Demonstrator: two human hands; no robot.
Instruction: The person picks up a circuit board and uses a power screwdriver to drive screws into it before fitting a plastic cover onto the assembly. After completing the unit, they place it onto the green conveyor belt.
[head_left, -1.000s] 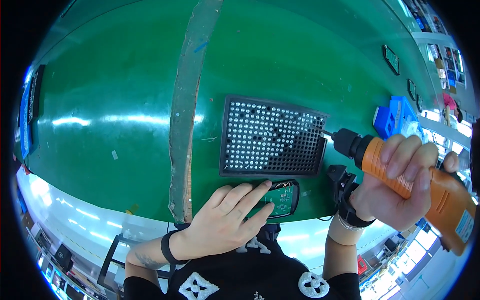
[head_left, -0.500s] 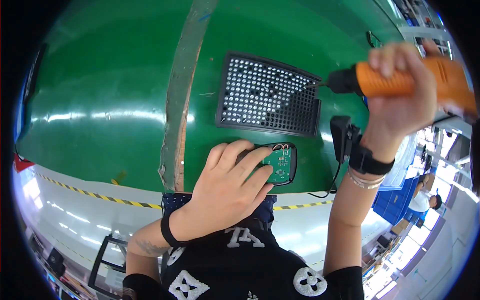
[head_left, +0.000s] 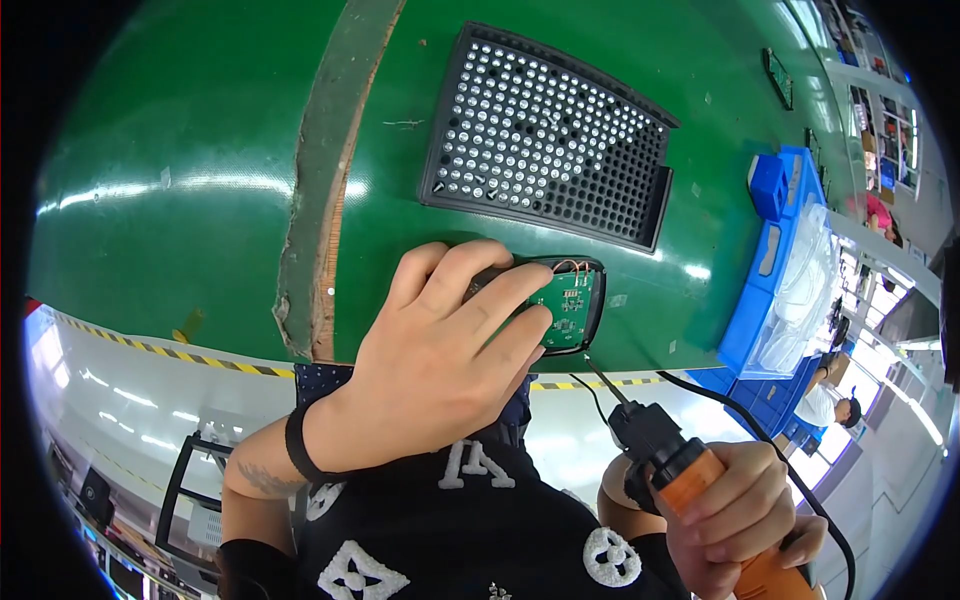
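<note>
My left hand [head_left: 440,345] lies across a small black casing with an open back at the table's near edge, fingers bent over its left part and holding it. A green circuit board [head_left: 569,300] with thin wires at its top shows inside, right of my fingers; the rest is hidden. My right hand [head_left: 735,505] is wrapped round an orange and black electric screwdriver [head_left: 692,474] at the lower right. Its thin bit points up and left, its tip close to the casing's lower right corner. Whether the tip touches the casing I cannot tell.
Beyond the casing lies a black screw tray [head_left: 550,135] with rows of holes, many filled with silvery screws. A worn wooden strip [head_left: 325,200] runs across the green table on the left. Blue bins [head_left: 750,300] with clear plastic bags stand right; a black cable [head_left: 740,410] loops by the screwdriver.
My right hand has brought the screwdriver from the tray's right edge down toward me, beside the casing. My left hand stays on the casing. The view has shifted slightly.
</note>
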